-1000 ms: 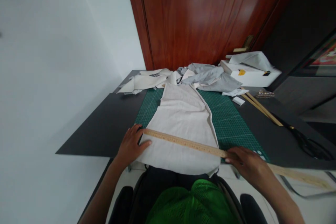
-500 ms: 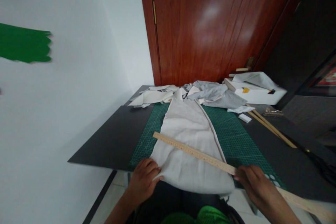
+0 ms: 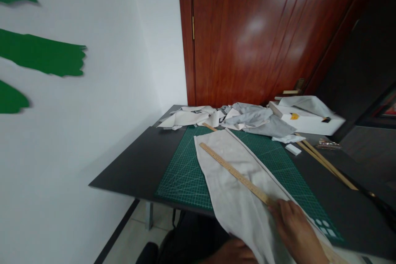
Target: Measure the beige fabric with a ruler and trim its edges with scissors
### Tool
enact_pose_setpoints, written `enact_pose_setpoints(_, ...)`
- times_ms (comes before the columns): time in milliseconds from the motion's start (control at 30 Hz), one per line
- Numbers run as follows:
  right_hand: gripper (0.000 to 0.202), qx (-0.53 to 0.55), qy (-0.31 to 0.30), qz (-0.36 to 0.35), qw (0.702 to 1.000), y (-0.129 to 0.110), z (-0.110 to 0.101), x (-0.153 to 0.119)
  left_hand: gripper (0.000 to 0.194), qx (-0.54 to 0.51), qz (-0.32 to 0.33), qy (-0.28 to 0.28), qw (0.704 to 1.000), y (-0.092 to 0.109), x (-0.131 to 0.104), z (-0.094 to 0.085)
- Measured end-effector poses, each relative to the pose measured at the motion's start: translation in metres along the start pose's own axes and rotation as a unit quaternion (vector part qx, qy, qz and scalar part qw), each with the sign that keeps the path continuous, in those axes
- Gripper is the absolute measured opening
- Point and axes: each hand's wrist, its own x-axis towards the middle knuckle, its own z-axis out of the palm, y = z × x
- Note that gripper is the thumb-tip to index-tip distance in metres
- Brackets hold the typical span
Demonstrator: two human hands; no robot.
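Observation:
A long light grey cloth [image 3: 239,177] lies slanted over the green cutting mat [image 3: 182,177], its near part hanging off the table's front edge. Across it runs a wooden ruler [image 3: 232,170]. My right hand [image 3: 293,227] is closed round the ruler, above the cloth's right side. At the bottom of the view my left hand [image 3: 233,251] is low beside the hanging cloth's left edge; its fingers are partly hidden and blurred.
Crumpled cloth pieces [image 3: 256,119] lie along the back. A white box [image 3: 309,119] stands back right. Wooden strips [image 3: 328,163], a white block [image 3: 293,149] and dark scissors [image 3: 380,206] lie on the right. A wall [image 3: 117,90] borders the left.
The cloth has turned and slid toward the front right, baring more mat on the left. My left hand has moved down and right. The ruler now slants more steeply.

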Motion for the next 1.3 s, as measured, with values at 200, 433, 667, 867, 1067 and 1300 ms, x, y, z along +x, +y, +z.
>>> enact_pose_setpoints(200,0.028,0.003,-0.011,0.015,1.000,0.008,0.008,0.009,0.059,-0.165,-0.095,0.123,0.974,-0.086,0.008,-0.064)
enact_pose_setpoints(433,0.025,0.046,-0.074,0.010,0.996,0.019,0.022,0.047,0.061,-0.178,-0.304,0.018,0.936,-0.175,-0.008,-0.084)
enact_pose_setpoints(667,0.022,0.094,-0.165,-0.012,0.982,0.033,0.038,0.123,0.089,-0.118,-0.416,0.004,0.902,-0.139,-0.028,-0.092)
enact_pose_setpoints(867,0.019,0.092,-0.210,-0.030,0.973,0.049,0.043,0.167,0.123,-0.106,-0.430,-0.014,0.897,-0.097,-0.020,-0.090)
enact_pose_setpoints(1067,0.021,0.010,-0.199,0.030,0.979,0.079,0.036,0.150,0.132,-0.152,-0.412,-0.051,0.897,-0.090,-0.011,-0.094)
enact_pose_setpoints(1300,0.031,-0.104,-0.173,0.153,0.967,0.124,0.004,0.157,0.127,-0.159,-0.411,-0.076,0.894,-0.090,0.007,-0.097)
